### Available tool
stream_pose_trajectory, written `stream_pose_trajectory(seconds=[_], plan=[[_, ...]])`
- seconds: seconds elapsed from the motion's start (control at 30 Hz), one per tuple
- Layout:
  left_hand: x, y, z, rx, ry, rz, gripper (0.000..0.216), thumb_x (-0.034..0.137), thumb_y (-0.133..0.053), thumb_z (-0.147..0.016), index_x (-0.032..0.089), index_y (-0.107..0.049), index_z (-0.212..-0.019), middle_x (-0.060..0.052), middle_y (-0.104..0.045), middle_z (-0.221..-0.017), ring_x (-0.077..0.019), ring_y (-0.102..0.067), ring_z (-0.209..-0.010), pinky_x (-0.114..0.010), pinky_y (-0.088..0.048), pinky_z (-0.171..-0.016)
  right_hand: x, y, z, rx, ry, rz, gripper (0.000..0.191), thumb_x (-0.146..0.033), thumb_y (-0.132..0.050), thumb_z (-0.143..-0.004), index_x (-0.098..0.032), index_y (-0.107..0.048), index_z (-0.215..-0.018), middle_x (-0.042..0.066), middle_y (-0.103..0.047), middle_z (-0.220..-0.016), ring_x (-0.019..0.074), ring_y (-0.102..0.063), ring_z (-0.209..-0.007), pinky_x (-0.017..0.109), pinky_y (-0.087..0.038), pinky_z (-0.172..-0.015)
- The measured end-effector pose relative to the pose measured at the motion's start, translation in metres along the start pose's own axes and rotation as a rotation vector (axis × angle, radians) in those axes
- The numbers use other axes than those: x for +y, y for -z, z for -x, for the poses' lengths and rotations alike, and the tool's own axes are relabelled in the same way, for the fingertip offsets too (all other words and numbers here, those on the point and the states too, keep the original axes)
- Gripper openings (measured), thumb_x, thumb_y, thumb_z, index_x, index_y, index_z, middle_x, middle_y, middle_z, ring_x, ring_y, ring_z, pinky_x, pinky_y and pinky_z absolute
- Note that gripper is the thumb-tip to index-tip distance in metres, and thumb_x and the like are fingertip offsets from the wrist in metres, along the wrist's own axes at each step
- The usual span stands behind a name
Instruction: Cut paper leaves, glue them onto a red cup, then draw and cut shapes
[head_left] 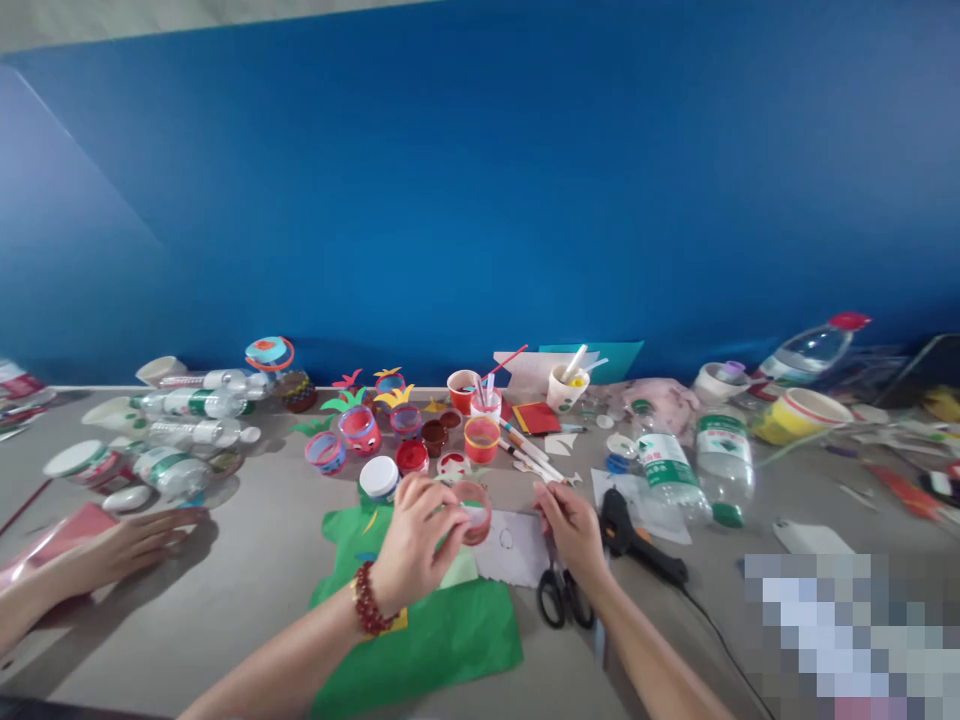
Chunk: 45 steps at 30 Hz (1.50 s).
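Note:
My left hand (421, 540), with a red beaded bracelet at the wrist, pinches a small round reddish see-through cup (477, 528) by its side, above the green paper (442, 640). To the right, my right hand (574, 530) is closed, thumb against forefinger; a small white bit seems to show at the fingertips, too small to name. Black-handled scissors (553, 600) lie just below that hand, their blades partly hidden. Between the hands is a white sheet with a small drawn outline (517, 550).
Another person's hand (142, 545) rests at the left. Painted cups (360, 430) with paper leaves and paint pots (412, 458) stand ahead. A black glue gun (637, 540) with a cord, plastic bottles (664, 465) and a white phone-like block (811, 537) lie right. More bottles (199, 403) lie left.

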<state>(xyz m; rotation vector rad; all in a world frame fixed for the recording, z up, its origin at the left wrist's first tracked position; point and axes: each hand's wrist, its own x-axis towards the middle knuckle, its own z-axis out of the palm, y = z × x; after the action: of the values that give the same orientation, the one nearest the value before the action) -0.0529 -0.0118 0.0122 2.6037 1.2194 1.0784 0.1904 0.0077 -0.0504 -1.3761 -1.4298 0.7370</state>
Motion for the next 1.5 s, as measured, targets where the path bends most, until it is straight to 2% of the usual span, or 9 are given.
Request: stream_pose_trajectory(seconds=[0.2, 0.37, 0.53, 0.73, 0.87, 1.0, 1.13, 1.3, 1.5], plan=[[0.011, -0.043, -0.006, -0.083, -0.097, 0.027, 0.013, 0.017, -0.052, -0.087, 0.022, -0.063, -0.085, -0.006, -0.062, -0.087, -0.0226, -0.052, -0.089, -0.048, -0.037, -0.094, 0.001, 0.006, -0.003, 0.018, 0.025, -0.027, 0.042, -0.048, -0.050, -0.094, -0.020, -0.049, -0.062, -0.004, -0.047, -0.050, 0.0128, -0.046, -0.048, 0.023, -0.038, -0.051], [0.013, -0.042, -0.002, -0.085, -0.038, 0.007, 0.016, 0.021, -0.053, -0.086, 0.023, -0.065, -0.097, -0.008, -0.062, -0.091, -0.0246, -0.051, -0.088, -0.048, -0.040, -0.087, -0.003, 0.006, -0.003, -0.008, 0.016, -0.018, 0.042, -0.047, -0.050, -0.094, -0.020, -0.051, -0.061, -0.003, -0.047, -0.050, 0.0128, -0.046, -0.048, 0.023, -0.038, -0.050], [0.016, -0.034, 0.012, -0.100, -0.075, 0.045, 0.041, 0.021, -0.054, -0.084, 0.019, -0.052, -0.126, -0.012, -0.063, -0.111, -0.0270, -0.054, -0.100, -0.050, -0.039, -0.093, -0.007, 0.004, -0.003, -0.052, -0.002, -0.032, 0.035, -0.048, -0.054, -0.091, -0.019, -0.059, -0.070, 0.000, -0.055, -0.057, 0.0149, -0.052, -0.053, 0.024, -0.043, -0.053], [0.012, -0.032, 0.032, -0.118, -0.093, 0.112, 0.006, 0.021, -0.053, -0.087, 0.021, -0.059, -0.085, -0.004, -0.064, -0.083, -0.0206, -0.056, -0.087, -0.047, -0.037, -0.098, -0.008, 0.008, -0.005, -0.027, -0.003, -0.069, 0.035, -0.052, -0.057, -0.087, -0.019, -0.061, -0.075, 0.004, -0.064, -0.068, 0.0179, -0.059, -0.059, 0.026, -0.049, -0.057], [0.005, -0.031, 0.043, -0.146, -0.082, 0.092, 0.016, 0.024, -0.053, -0.089, 0.020, -0.055, -0.074, -0.002, -0.060, -0.070, -0.0179, -0.054, -0.077, -0.044, -0.038, -0.094, -0.005, 0.009, -0.006, -0.040, -0.013, -0.077, 0.036, -0.053, -0.058, -0.086, -0.019, -0.062, -0.076, 0.006, -0.066, -0.072, 0.0183, -0.060, -0.060, 0.026, -0.050, -0.058], [-0.004, -0.028, 0.050, -0.156, -0.074, 0.046, 0.031, 0.029, -0.050, -0.093, 0.019, -0.052, -0.064, 0.000, -0.055, -0.059, -0.0155, -0.049, -0.065, -0.037, -0.040, -0.077, -0.002, 0.007, -0.005, -0.053, -0.022, -0.064, 0.036, -0.053, -0.058, -0.086, -0.019, -0.063, -0.077, 0.007, -0.067, -0.073, 0.0196, -0.061, -0.063, 0.027, -0.051, -0.059], [-0.010, -0.027, 0.050, -0.172, -0.049, 0.020, 0.036, 0.032, -0.049, -0.095, 0.019, -0.052, -0.061, 0.000, -0.053, -0.056, -0.0161, -0.048, -0.063, -0.036, -0.040, -0.073, -0.002, 0.005, -0.005, -0.055, -0.021, -0.068, 0.038, -0.055, -0.059, -0.085, -0.019, -0.064, -0.076, 0.007, -0.068, -0.074, 0.0216, -0.063, -0.067, 0.028, -0.051, -0.061], [-0.007, -0.026, 0.046, -0.175, 0.018, 0.015, 0.015, 0.018, -0.045, -0.094, 0.020, -0.059, -0.089, -0.007, -0.066, -0.091, -0.0208, -0.056, -0.090, -0.044, -0.039, -0.094, 0.001, 0.004, -0.005, -0.057, -0.017, -0.051, 0.037, -0.054, -0.058, -0.086, -0.019, -0.064, -0.077, 0.007, -0.068, -0.075, 0.0221, -0.063, -0.069, 0.028, -0.051, -0.064], [-0.016, -0.016, 0.041, -0.155, 0.059, 0.021, 0.032, 0.027, -0.052, -0.093, 0.020, -0.051, -0.062, 0.001, -0.054, -0.058, -0.0169, -0.054, -0.069, -0.044, -0.040, -0.093, -0.003, 0.007, -0.006, -0.059, -0.005, -0.009, 0.031, -0.048, -0.057, -0.087, -0.018, -0.063, -0.080, 0.007, -0.067, -0.076, 0.0212, -0.061, -0.069, 0.028, -0.049, -0.064]])
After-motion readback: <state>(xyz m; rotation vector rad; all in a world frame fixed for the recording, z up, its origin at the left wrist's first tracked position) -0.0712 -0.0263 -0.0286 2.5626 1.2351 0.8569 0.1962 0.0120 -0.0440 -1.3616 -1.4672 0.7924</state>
